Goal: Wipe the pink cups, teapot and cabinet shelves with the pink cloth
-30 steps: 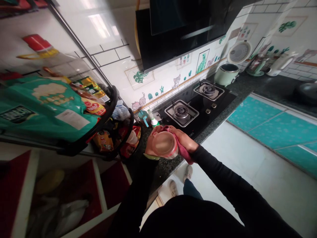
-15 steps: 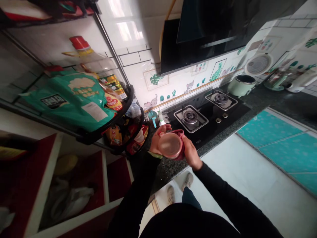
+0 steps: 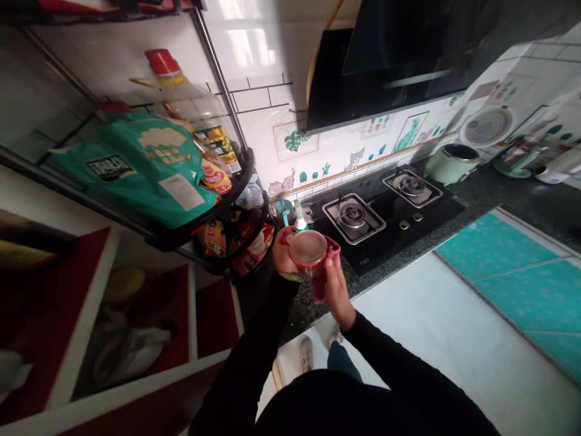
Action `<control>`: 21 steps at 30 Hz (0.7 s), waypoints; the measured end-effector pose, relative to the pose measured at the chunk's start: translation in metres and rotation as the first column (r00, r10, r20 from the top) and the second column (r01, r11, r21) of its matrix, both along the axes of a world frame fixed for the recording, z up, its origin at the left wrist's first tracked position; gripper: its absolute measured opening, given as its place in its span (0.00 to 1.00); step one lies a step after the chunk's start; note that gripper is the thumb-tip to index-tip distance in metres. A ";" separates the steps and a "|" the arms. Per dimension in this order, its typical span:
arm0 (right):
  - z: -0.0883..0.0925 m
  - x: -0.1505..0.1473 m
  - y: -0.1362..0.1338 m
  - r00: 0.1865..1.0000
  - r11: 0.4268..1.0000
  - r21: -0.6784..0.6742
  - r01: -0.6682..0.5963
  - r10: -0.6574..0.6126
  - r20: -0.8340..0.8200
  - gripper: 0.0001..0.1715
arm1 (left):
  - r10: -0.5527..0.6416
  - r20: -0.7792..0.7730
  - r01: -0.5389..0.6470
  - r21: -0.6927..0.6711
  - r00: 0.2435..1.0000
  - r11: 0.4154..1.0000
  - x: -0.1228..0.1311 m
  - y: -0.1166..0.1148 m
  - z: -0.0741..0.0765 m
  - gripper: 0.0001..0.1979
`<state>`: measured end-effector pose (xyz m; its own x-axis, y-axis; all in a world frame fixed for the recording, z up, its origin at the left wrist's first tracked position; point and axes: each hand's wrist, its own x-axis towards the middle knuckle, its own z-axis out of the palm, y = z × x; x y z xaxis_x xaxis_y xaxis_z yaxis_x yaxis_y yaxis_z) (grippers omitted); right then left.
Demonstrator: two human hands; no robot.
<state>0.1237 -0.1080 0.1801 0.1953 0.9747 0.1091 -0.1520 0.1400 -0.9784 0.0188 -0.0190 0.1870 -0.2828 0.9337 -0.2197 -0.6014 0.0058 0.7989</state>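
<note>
Cup [image 3: 308, 257] sits gripped in the left hand [image 3: 282, 251], fingers curled around it. Right hand [image 3: 338, 293] presses a pink cloth [image 3: 321, 275] against its side, fingers together.

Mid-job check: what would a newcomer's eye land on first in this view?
First, at centre, the left hand grips a cup while the right hand presses a red cloth against it. Up and right sits a black gas hob; at left, a green bag fills a black rack.
</note>
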 end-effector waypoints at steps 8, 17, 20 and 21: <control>0.004 0.017 0.032 0.991 0.997 -0.031 0.065 -0.068 -0.114 0.39 | 0.282 -0.395 -0.217 0.200 0.875 0.955 0.029 -0.031 0.003 0.03; 0.042 0.067 0.083 0.951 0.989 -0.031 -0.146 0.132 -0.278 0.37 | -0.005 -0.662 0.296 0.330 0.750 0.896 0.033 -0.072 0.025 0.12; 0.040 0.074 0.084 0.964 0.987 -0.070 -0.145 0.125 -0.236 0.39 | -0.137 -0.695 0.408 0.240 0.705 0.881 0.028 -0.072 0.031 0.17; 0.039 0.075 0.085 0.966 0.986 -0.082 -0.142 0.121 -0.228 0.39 | -0.195 -0.687 0.446 0.207 0.700 0.871 0.026 -0.072 0.033 0.17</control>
